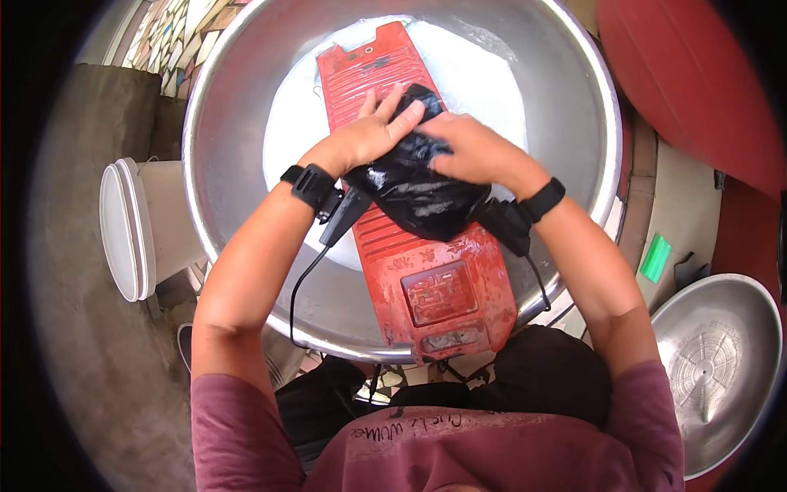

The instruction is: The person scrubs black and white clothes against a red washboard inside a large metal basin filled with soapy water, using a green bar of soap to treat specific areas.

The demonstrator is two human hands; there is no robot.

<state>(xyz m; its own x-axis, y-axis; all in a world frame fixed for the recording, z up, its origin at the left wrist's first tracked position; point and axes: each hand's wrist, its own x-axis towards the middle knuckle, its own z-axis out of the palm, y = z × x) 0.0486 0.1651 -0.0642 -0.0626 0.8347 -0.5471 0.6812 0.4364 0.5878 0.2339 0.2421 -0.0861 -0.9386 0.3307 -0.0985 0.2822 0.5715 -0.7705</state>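
Observation:
A red plastic washboard (443, 266) with ridges leans in a large metal basin (194, 156), its lower end over the near rim. Its far end sits in whitish, soapy-looking water (484, 78). Bunched over the ridges is a wet black cloth (430, 205); I cannot tell which garment it is. My left hand (361, 139) rests on the cloth's left edge with its fingers stretched out and apart. Slightly blurred, my right hand (479, 152) has its fingers curled into the cloth at the upper right. Black straps with small devices and cables circle both wrists.
A white plastic bucket (164, 205) lies at the left of the basin. To the lower right is a shallow metal bowl (725, 344). A large red surface (689, 66) curves in at the upper right, with a small green piece (655, 258) below it.

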